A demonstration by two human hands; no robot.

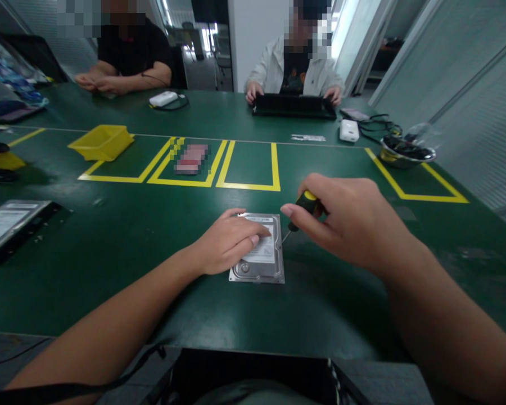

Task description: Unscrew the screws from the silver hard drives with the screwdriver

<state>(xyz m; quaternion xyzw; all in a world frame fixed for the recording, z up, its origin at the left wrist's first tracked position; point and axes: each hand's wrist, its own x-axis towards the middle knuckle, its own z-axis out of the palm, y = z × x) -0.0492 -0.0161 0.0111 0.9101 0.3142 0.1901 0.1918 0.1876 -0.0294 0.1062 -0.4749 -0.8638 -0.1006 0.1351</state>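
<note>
left hand (230, 242) flat on hard drive (263, 265), grasping nothing; right hand (346, 220) clenched round screwdriver (307, 201), tip at the drive's right edge; cover on, likely early going.

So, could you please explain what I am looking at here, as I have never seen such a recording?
There is no machine here: one camera sits on a person's head and looks down at their own bare hands. The left hand lies flat on a hard drive, which rests on a green table. The right hand is closed round a screwdriver with a yellow and black handle, its tip at the drive's right edge. Farther off are a yellow tray, a second drive at the left and a metal bowl at the right. A person in black and a person in a white jacket sit at the far side.
</note>
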